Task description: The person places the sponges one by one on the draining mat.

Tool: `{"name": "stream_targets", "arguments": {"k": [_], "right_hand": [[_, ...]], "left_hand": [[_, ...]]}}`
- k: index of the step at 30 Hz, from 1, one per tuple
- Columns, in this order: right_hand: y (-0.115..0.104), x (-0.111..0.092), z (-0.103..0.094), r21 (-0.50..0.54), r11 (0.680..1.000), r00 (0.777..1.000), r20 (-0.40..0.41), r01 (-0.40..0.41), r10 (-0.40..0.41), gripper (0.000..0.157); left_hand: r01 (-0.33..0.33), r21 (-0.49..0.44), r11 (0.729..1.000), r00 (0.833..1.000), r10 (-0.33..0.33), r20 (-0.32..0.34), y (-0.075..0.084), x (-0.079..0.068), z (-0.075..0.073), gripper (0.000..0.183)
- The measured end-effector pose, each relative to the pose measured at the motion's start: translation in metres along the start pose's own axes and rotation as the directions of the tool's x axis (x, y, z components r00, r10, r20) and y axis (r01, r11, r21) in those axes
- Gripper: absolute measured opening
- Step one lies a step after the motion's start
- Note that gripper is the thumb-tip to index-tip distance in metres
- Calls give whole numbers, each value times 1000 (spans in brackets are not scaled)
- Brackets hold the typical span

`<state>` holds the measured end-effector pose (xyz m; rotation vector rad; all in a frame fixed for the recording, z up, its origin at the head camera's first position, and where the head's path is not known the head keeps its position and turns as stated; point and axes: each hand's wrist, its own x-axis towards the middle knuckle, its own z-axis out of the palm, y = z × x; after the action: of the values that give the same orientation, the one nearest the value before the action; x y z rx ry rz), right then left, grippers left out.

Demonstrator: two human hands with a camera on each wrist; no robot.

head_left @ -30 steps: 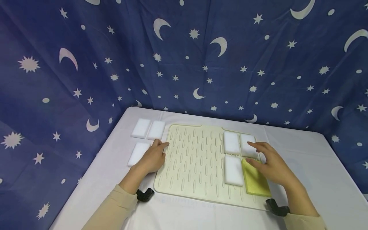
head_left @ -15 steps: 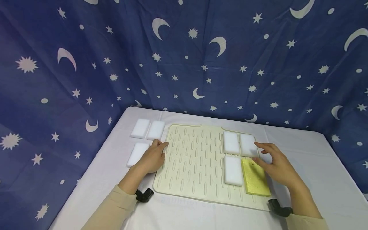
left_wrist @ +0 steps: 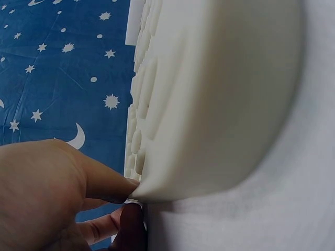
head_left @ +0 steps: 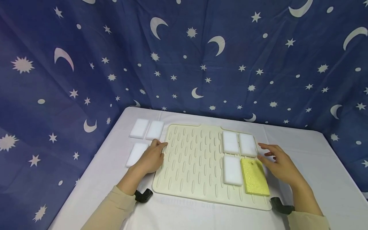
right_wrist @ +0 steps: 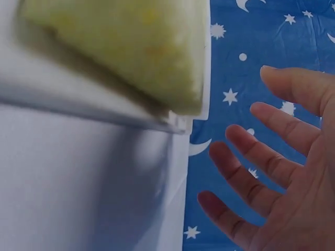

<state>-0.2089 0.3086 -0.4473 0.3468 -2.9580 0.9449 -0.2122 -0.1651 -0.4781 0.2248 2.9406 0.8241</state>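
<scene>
In my head view, the cream mat [head_left: 189, 166] lies flat on the surface [head_left: 198, 217], its long sides running roughly along the far edge. The left hand [head_left: 151, 159] is at the mat's left edge; on the left wrist feed I see thumb and finger pinching that edge. The right hand [head_left: 280, 164] is beside the mat's right edge, holding nothing; on the right wrist feed its fingers are apart and loosely extended, clear of the yellow block [head_left: 255, 176].

Positions on the mat: two white blocks [head_left: 230, 142] side by side at its far right corner; nearer, a single white block [head_left: 233, 170], then the yellow block to its right, close to the mat's right edge. A dark spot marks the yellow top.

Between the surface's left edge and the mat I log three more white blocks [head_left: 139, 128]: two side by side toward the far left corner, one nearer, partly covered by the left hand. A blue curtain [head_left: 184, 68] with white moons and stars stands behind the far edge.
</scene>
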Motion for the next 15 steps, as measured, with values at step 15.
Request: {"name": "stream_targets", "arguments": {"k": [15], "right_hand": [[24,-1,5,-26,992,992,29,-120,121,55]], "left_hand": [[9,-7,1000,1000,-9,7,0,0,-1,46]]}}
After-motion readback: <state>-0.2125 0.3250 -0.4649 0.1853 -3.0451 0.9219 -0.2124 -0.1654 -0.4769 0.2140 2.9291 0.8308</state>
